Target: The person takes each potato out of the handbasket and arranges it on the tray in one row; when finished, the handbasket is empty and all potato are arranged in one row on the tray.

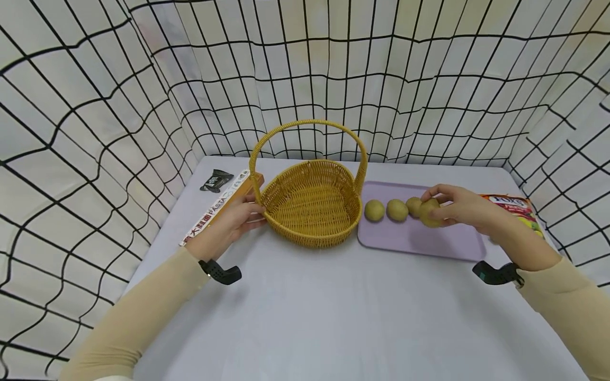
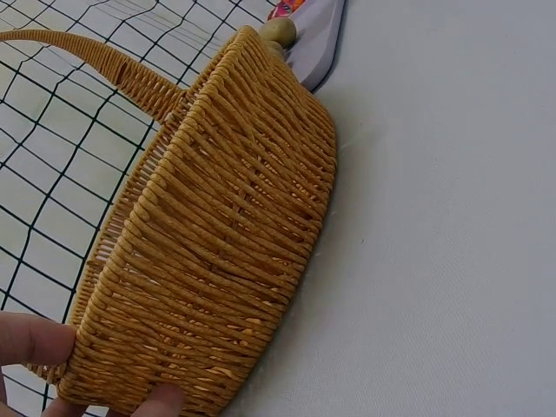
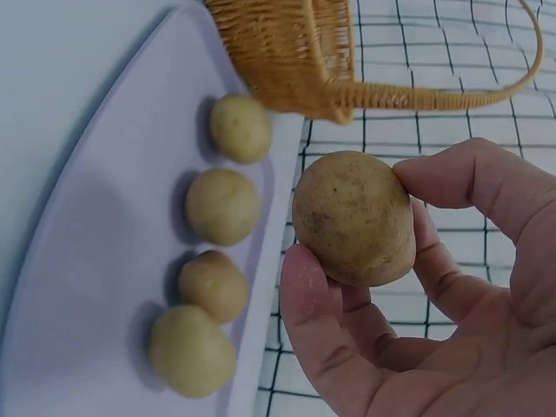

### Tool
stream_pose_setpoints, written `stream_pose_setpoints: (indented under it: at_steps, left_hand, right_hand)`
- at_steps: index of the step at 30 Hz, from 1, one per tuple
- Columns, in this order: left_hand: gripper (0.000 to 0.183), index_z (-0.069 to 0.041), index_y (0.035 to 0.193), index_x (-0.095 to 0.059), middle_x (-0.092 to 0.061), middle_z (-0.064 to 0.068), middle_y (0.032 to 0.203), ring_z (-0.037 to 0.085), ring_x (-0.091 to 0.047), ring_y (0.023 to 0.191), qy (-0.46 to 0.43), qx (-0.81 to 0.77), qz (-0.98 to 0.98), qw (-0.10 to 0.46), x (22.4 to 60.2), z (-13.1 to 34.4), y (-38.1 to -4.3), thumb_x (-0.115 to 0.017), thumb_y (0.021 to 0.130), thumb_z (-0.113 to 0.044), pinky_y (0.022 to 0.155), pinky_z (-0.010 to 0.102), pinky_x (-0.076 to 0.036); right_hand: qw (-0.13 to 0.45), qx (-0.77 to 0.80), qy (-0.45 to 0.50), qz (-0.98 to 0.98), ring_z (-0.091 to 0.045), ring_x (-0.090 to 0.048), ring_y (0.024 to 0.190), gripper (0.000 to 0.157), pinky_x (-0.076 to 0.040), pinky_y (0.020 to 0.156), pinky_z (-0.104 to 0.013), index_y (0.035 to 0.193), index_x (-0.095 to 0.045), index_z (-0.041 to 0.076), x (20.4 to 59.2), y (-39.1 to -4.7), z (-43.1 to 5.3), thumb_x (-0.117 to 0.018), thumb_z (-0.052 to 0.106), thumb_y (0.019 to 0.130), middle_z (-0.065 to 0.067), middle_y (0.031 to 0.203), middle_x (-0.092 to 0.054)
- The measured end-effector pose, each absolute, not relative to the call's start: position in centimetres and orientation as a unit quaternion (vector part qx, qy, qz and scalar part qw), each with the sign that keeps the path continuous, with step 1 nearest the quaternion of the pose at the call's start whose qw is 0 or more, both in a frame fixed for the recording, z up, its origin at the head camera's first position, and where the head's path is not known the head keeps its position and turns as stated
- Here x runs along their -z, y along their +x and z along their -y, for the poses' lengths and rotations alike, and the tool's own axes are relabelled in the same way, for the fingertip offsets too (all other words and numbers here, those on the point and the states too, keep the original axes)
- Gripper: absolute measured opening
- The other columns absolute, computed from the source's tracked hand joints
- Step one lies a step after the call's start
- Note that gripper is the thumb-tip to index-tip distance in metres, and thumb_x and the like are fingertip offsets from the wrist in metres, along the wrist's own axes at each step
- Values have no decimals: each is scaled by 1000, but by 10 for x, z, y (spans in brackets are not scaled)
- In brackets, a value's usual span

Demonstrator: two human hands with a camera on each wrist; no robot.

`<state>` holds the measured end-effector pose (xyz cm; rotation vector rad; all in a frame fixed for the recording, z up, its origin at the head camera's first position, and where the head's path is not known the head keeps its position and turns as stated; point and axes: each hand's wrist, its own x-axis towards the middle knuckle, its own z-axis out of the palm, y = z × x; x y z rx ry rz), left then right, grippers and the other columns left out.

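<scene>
A potato (image 3: 354,217) is pinched between the thumb and fingertips of my right hand (image 1: 459,207), above the purple tray (image 1: 414,241). Several more potatoes (image 3: 222,207) lie in a row on the tray; in the head view the hand and the held potato cover part of that row. Left of the tray stands a yellow woven basket (image 1: 314,206) with a tall arched handle, nothing in it. My left hand (image 1: 235,218) grips its left side by the foot of the handle, thumb at the rim and fingers against the outer wall (image 2: 208,234).
A pasta box (image 1: 219,209) lies left of the basket, partly behind my left hand. Beyond it is a small black packet (image 1: 216,180). A red and yellow package (image 1: 514,209) lies right of the tray. Black-lined netting (image 1: 329,79) over pale cloth encloses the table's back and sides.
</scene>
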<state>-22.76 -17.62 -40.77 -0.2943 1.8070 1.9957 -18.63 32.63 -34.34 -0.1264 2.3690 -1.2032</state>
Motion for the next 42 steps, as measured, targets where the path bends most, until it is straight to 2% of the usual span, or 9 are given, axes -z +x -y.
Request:
stream_pose_setpoints:
  at_steps: [12, 17, 21, 26, 30, 35, 39, 42]
  left_hand:
    - [68, -3, 163, -18, -30, 21, 163, 40, -41, 145, -115, -710, -660, 217, 408, 175, -228, -50, 102, 2, 120, 46, -44]
    - [67, -4, 161, -20, -31, 22, 163, 39, -42, 146, -136, -711, -654, 219, 409, 173, -231, -51, 102, 2, 121, 46, -43]
    - [68, -7, 162, -22, -33, 21, 162, 38, -43, 146, -152, -710, -651, 218, 410, 173, -232, -52, 101, 2, 120, 46, -44]
    - [69, -8, 162, -23, -35, 21, 162, 38, -44, 145, -158, -710, -652, 215, 410, 172, -233, -53, 100, 2, 119, 46, -45]
    - [70, -9, 162, -22, -35, 20, 162, 37, -44, 145, -161, -709, -652, 216, 410, 172, -232, -53, 100, 2, 119, 46, -45]
    - [71, -7, 162, -21, -34, 22, 162, 38, -44, 146, -158, -711, -651, 215, 410, 172, -232, -53, 100, 3, 120, 46, -44]
    - [71, -7, 163, -21, -33, 22, 162, 39, -43, 146, -155, -710, -652, 215, 410, 173, -232, -52, 100, 3, 120, 46, -44]
    - [71, -8, 163, -21, -33, 21, 163, 38, -43, 146, -157, -709, -654, 214, 410, 173, -233, -52, 100, 3, 120, 46, -44]
  right_hand:
    - [231, 425, 16, -875, -13, -59, 102, 55, -60, 88, -30, 145, -39, -2, 380, -194, -381, -62, 19, 100, -30, 146, -43]
    - [230, 431, 52, -871, -12, -57, 101, 62, -59, 85, -26, 150, -33, -5, 394, -198, -400, -62, 22, 102, -24, 140, -45]
    - [229, 419, 66, -876, -18, -55, 104, 64, -57, 83, -26, 150, -33, -7, 403, -202, -409, -61, 24, 102, -24, 136, -45]
    - [232, 403, 75, -882, -28, -52, 110, 62, -57, 80, -29, 148, -34, -9, 414, -207, -416, -61, 22, 101, -31, 139, -39]
    - [239, 407, 84, -877, -37, -46, 122, 64, -57, 84, -28, 150, -32, -8, 418, -209, -416, -60, 22, 102, -35, 145, -34]
    - [228, 411, 82, -879, -36, -47, 125, 65, -59, 92, -31, 152, -33, -7, 421, -210, -410, -61, 25, 102, -34, 149, -33]
    - [220, 403, 71, -886, -37, -49, 124, 62, -57, 99, -39, 152, -34, -6, 423, -213, -405, -57, 27, 104, -33, 147, -37]
    - [208, 372, 68, -902, -44, -46, 127, 61, -51, 102, -49, 151, -35, -5, 424, -214, -403, -53, 32, 105, -37, 149, -36]
